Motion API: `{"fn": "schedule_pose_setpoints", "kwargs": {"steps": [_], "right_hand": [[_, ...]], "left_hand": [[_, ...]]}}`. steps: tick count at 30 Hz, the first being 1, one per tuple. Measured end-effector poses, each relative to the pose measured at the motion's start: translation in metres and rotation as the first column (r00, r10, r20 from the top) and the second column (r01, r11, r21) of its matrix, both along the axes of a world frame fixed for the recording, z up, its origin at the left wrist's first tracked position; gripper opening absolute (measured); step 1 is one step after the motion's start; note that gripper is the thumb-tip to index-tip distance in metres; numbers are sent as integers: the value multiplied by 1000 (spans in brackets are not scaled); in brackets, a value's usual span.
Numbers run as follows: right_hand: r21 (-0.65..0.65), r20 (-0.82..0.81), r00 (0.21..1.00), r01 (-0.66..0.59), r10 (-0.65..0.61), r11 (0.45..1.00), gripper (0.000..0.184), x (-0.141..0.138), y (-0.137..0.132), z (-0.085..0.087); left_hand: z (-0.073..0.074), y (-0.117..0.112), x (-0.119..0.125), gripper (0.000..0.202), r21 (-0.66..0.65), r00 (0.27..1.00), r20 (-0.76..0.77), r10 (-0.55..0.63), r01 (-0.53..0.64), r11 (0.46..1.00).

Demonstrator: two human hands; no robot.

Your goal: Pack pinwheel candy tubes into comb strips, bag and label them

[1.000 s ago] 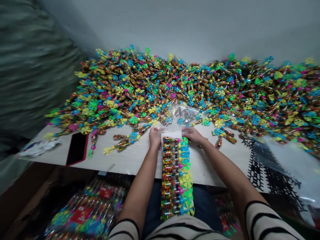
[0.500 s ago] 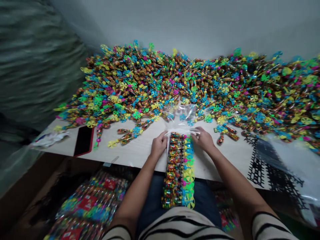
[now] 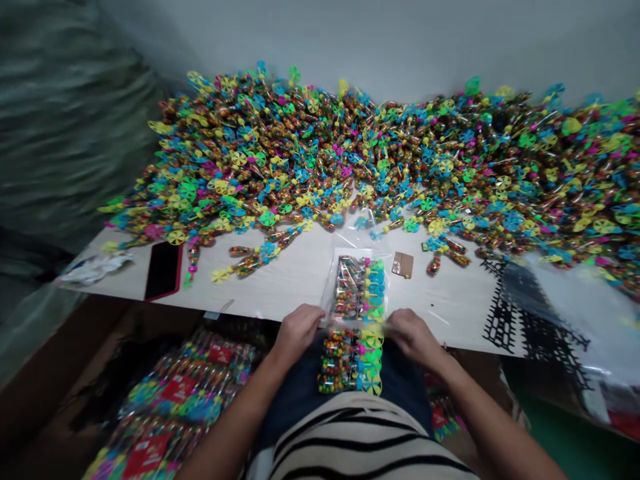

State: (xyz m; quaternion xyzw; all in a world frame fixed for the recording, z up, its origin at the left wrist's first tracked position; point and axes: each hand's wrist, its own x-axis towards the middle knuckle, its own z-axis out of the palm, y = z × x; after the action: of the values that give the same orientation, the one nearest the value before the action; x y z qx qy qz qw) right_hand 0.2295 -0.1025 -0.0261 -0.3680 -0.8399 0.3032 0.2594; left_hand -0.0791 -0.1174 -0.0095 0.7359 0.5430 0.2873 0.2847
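Two rows of candy tubes [image 3: 350, 287] with bright pinwheels run from the tabletop over its near edge and down to your lap [image 3: 295, 413]. Their upper part lies inside a clear bag [image 3: 328, 293] on the pale table [image 3: 280, 287]; the lower part sits past the edge, and you can't tell if the plastic covers it.

Your left hand [image 3: 297, 333] and right hand [image 3: 413, 337] are apart, one on each side of the rows, right at the table's edge. Both are curled inward with the fingers closed toward the bag - they're blurred at the tips, so you can't tell if they're pinching the plastic or only touching it.

Beyond the bag, a huge heap of the same tubes [image 3: 350, 140] spreads along the wall [image 3: 350, 33], with a few strays lying loose toward you. A small brown card [image 3: 403, 265] lies just to the right of the bag. Further left are a black phone [image 3: 164, 270] in a red case and a crumpled white wrapper [image 3: 95, 268]. To the right are a black lattice strip [image 3: 515, 320] and a clear plastic sheet [image 3: 580, 300]. Filled bags with red labels [image 3: 175, 393] lie below the table on your left - a grey-green sack [image 3: 65, 133] hangs beyond them.
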Motion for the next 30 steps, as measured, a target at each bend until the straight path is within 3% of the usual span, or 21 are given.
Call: {"fn": "schedule_pose_setpoints", "kwargs": {"steps": [4,7,10,12,14,16,18,20,22,25,27,30], "right_hand": [[-172,60,977,-190,203,967,19,-6,-48,23],[-285,42,952,-281,305,916,18,-8,-72,34],[-409,-8,949,-291,315,865,18,2,-77,36],[-580,-69,957,-269,283,769,14,16,-72,32],[-754,-101,981,-185,166,630,29,29,-65,23],[-856,-94,995,-72,-17,512,50,32,-61,10],[-895,-128,971,-25,-203,446,64,18,-61,-4],[-911,-218,905,-55,-365,408,72,-10,-66,-13],[-898,-297,814,-59,-500,436,68,-37,-74,-15],[-801,-343,739,92,-580,591,57,-54,-82,5],[-643,-308,773,260,-554,720,46,-50,-81,31],[-204,-157,875,425,-458,882,47,-46,-66,68]], "left_hand": [[9,-56,-20,26,-60,962,-153,-225,218,974],[16,-89,-23,27,-123,928,-182,-324,306,944],[20,-107,-23,25,-217,907,-187,-377,336,917],[19,-108,-27,28,-299,915,-142,-378,324,897],[15,-103,-32,31,-377,955,-27,-294,263,888],[12,-94,-34,32,-443,991,115,-65,110,890],[11,-83,-23,36,-536,947,250,201,-37,843],[13,-75,-2,50,-626,865,357,352,-58,778],[16,-70,25,64,-651,814,431,390,-19,759],[18,-65,56,66,-659,670,582,462,56,750],[15,-58,69,64,-683,516,684,515,206,701],[9,-41,91,51,-675,365,737,569,441,591]]}}
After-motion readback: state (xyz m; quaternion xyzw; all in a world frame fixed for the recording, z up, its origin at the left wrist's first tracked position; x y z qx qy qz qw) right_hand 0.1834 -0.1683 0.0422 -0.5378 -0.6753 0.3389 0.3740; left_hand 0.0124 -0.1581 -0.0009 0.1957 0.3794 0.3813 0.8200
